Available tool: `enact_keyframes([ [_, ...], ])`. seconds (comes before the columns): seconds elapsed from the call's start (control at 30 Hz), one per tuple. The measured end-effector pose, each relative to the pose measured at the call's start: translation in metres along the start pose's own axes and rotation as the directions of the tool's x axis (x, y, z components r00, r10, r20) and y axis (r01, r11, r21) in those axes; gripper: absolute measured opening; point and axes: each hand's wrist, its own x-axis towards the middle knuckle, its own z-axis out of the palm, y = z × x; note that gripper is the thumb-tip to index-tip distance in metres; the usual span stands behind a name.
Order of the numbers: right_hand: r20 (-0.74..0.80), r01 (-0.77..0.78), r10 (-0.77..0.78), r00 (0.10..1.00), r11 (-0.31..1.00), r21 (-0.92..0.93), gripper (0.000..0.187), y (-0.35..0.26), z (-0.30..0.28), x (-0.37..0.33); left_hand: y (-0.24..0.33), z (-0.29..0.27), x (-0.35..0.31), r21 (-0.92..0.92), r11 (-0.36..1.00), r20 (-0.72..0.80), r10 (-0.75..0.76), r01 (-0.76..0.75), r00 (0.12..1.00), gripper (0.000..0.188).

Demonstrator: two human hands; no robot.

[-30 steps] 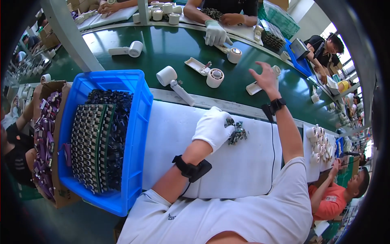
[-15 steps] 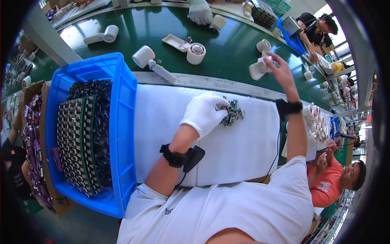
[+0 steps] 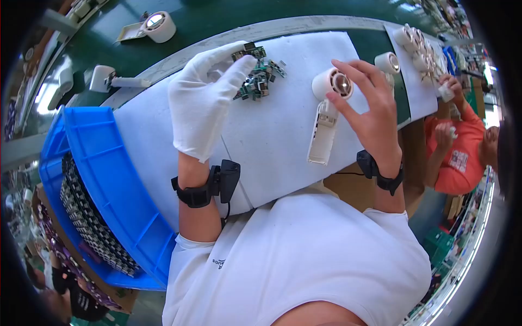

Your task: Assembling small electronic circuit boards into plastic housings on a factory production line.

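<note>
My left hand [image 3: 204,98], in a white glove, pinches a small green circuit board [image 3: 253,51] between thumb and fingers. Just below it, a loose pile of similar circuit boards [image 3: 260,81] lies on white foam sheeting [image 3: 272,136]. My bare right hand [image 3: 372,106] has thumb and index finger around the round head of a white handheld fan [image 3: 324,84]. The fan's handle is uncovered, its hollow inside showing, and points toward me over the foam.
A blue crate [image 3: 117,179] full of circuit board panels [image 3: 89,217] stands at the left. Several fan parts lie on the green bench, including an opened fan [image 3: 159,27] at the far left. More fan heads [image 3: 416,49] sit at the right, near a co-worker in an orange shirt [image 3: 459,155].
My right hand has brought the white fan from the green bench onto the foam. My left hand has lifted a circuit board from the pile. The view has turned and shifted.
</note>
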Motion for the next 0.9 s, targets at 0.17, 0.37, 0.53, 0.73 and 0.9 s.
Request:
enact_keyframes([
  [0.17, 0.509, -0.343, 0.226, 0.831, 0.928, 0.149, 0.035, -0.005, -0.018, -0.025, 0.011, 0.012, -0.008, 0.023, 0.997, 0.143, -0.075, 0.072, 0.987, 0.027],
  [0.37, 0.396, 0.039, -0.127, 0.910, 0.974, 0.224, 0.024, 0.011, 0.004, -0.036, 0.014, 0.019, -0.016, 0.006, 0.973, 0.345, -0.220, 0.233, 0.912, 0.026],
  [0.53, 0.276, 0.165, -0.208, 0.938, 0.971, 0.171, 0.020, 0.014, 0.016, -0.043, 0.004, 0.025, -0.017, -0.048, 0.963, 0.531, -0.199, 0.264, 0.823, 0.024],
  [0.73, 0.255, 0.166, -0.215, 0.943, 0.966, 0.200, 0.017, 0.020, 0.014, -0.043, 0.000, 0.032, -0.016, 0.021, 0.899, 0.558, -0.374, 0.438, 0.741, 0.026],
  [0.9, 0.208, 0.008, -0.084, 0.974, 0.940, 0.340, 0.015, 0.020, 0.021, -0.043, -0.002, 0.036, -0.015, 0.036, 0.926, 0.493, -0.343, 0.376, 0.799, 0.026],
])
